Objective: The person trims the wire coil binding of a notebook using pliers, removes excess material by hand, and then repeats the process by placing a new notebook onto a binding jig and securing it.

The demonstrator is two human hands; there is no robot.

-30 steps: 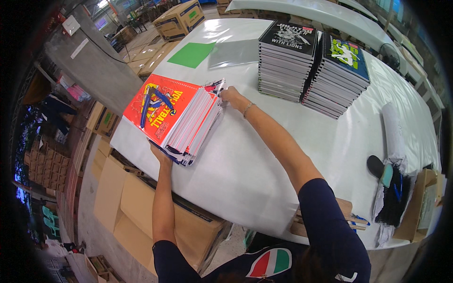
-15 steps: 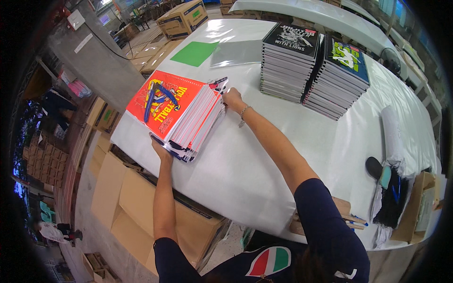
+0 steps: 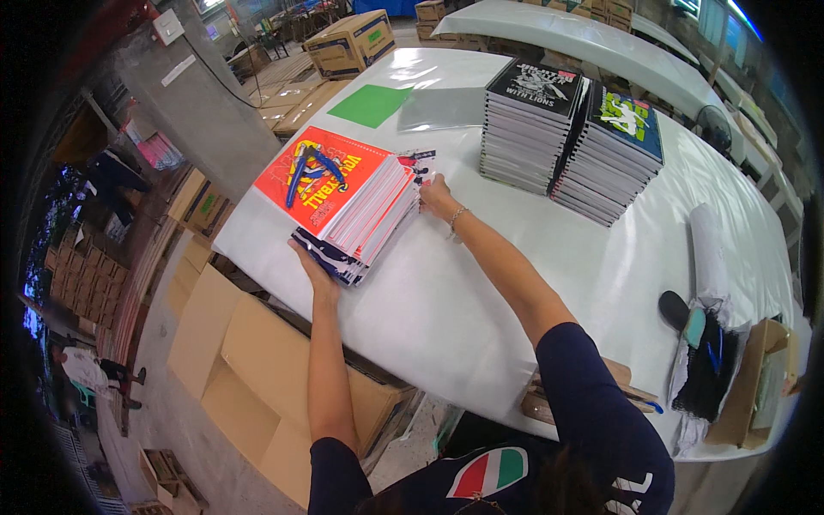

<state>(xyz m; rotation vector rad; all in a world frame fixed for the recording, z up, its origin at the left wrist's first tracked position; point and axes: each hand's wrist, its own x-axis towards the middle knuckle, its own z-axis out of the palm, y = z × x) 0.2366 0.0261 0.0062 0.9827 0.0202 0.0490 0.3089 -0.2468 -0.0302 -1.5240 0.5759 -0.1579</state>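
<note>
Paper stack [image 3: 382, 215]: on the table [image 3: 446, 335], between left hand [image 3: 316, 271] and right hand [image 3: 438, 200]
Tool [image 3: 298, 180]: on the paper stack
Sheet [image 3: 369, 106]: behind the paper stack
Paired book stacks [image 3: 528, 137]: right of the paper stack
Carton [image 3: 266, 369]: beneath the left forearm [image 3: 330, 369]

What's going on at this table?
A person has both bare hands on a pile of loose sheets with a red cover on top. The left hand is at the near corner, against dark patterned sheets sticking out below; the right hand is at the far right side, its exact grip unclear. A blue-handled tool lies on the cover. Two stacks of bound books stand to the right on the white table.
</note>
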